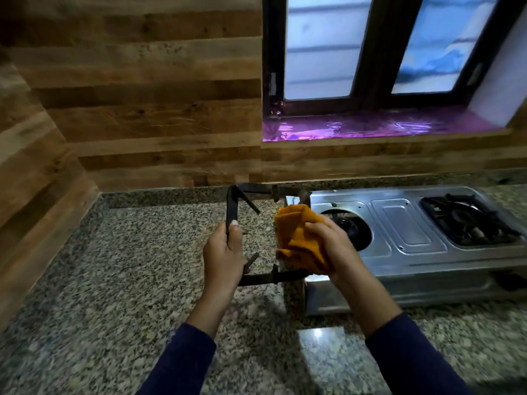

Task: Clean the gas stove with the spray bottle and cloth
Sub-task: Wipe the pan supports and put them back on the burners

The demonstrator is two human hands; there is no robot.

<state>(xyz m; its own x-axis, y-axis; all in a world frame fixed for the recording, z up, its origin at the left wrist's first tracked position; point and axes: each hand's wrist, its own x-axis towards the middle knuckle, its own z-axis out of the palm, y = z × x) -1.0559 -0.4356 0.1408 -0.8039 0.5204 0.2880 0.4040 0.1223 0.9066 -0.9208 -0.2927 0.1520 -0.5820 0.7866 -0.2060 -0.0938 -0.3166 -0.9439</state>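
Observation:
A steel two-burner gas stove (407, 223) sits on the granite counter at the right. Its left burner (349, 228) is bare, without a grate. The black square pan-support grate (251, 198) is held up above the counter just left of the stove, with my left hand (224, 256) gripping its left bar. My right hand (332, 248) holds a crumpled orange cloth (299, 238) pressed against the grate's right side. The right burner (467, 220) keeps its own grate. No spray bottle is in view.
Speckled granite counter (128, 280) stretches left and toward me. Wood-plank walls (142, 95) close the back and left corner. A window with a purple-lined sill (376, 126) lies above the stove.

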